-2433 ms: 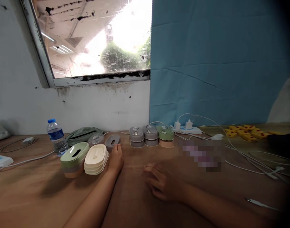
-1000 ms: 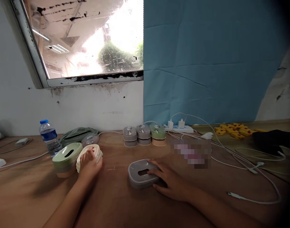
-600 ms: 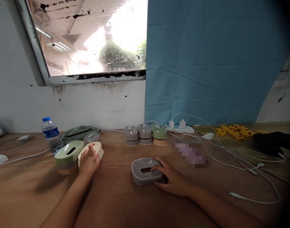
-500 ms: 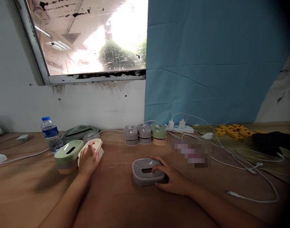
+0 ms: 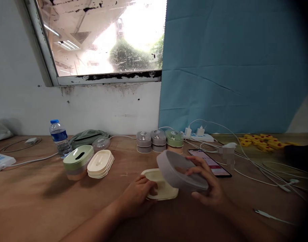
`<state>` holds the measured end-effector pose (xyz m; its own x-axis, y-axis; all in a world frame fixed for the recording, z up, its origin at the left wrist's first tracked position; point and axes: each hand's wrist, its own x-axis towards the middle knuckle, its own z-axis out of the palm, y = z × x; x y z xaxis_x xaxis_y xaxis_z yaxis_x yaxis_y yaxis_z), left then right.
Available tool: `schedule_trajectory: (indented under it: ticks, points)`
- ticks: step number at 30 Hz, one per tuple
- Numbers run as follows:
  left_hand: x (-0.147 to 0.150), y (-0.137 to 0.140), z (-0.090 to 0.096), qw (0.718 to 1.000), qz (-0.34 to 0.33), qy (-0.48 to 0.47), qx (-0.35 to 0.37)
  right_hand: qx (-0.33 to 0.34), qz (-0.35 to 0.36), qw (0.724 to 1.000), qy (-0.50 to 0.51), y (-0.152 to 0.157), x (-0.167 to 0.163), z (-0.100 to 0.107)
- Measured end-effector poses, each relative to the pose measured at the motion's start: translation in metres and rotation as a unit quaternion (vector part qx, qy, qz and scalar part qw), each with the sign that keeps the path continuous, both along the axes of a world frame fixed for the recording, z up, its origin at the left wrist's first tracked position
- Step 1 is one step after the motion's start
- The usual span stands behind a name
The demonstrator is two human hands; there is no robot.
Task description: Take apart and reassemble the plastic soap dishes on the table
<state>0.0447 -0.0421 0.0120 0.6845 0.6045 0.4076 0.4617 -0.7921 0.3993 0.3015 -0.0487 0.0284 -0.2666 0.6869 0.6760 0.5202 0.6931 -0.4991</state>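
The grey slotted cover (image 5: 172, 174), flat on the table (image 5: 37, 201) half a second ago, now hangs tilted in the grip of the right hand (image 5: 208, 183), just by a cream lid (image 5: 164, 189) newly lying mid-table. The left hand (image 5: 137, 195), reaching forward, curls over that lid's left end (pinching or merely resting, I cannot tell).

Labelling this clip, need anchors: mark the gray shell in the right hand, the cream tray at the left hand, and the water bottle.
Gray shell (image 5: 170, 172): head view, outer side wall.
Cream tray (image 5: 166, 190): head view, bare upper face.
Water bottle (image 5: 59, 135): head view, blue label.
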Motion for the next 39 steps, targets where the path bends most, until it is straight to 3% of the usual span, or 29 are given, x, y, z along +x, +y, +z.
schedule_trajectory:
  ticks: [3, 6, 9, 12, 19, 26, 33, 36, 39]
  points:
    - [-0.003, 0.003, -0.001, 0.998, -0.047, 0.014, -0.039, -0.048, -0.018, 0.999, 0.002, 0.002, -0.002, 0.000]
    - [-0.015, 0.006, 0.001, 0.997, -0.077, -0.002, -0.018, -0.102, -0.019, 0.994, -0.020, 0.005, -0.009, -0.006]
    - [-0.028, 0.009, 0.006, 0.994, -0.049, -0.091, 0.032, -0.138, -0.008, 0.989, -0.057, 0.007, -0.016, -0.013]
    - [-0.037, 0.013, 0.007, 0.986, 0.007, -0.161, 0.031, -0.158, 0.020, 0.983, -0.087, 0.008, -0.021, -0.016]
    - [-0.031, 0.021, -0.011, 0.996, -0.006, -0.048, -0.073, -0.218, 0.069, 0.962, -0.150, 0.002, -0.029, -0.016]
    - [-0.026, 0.019, -0.010, 0.998, -0.005, -0.023, -0.059, -0.246, 0.089, 0.954, -0.148, 0.001, -0.029, -0.018]
    - [-0.024, 0.009, 0.001, 0.998, -0.065, 0.008, -0.023, -0.270, 0.087, 0.944, -0.172, -0.002, -0.026, -0.020]
    - [-0.023, 0.009, 0.012, 0.999, -0.024, 0.019, 0.043, -0.287, 0.090, 0.938, -0.171, -0.002, -0.024, -0.020]
    - [-0.034, 0.034, 0.034, 0.983, 0.132, 0.022, 0.125, -0.315, 0.096, 0.931, -0.160, -0.001, -0.022, -0.017]
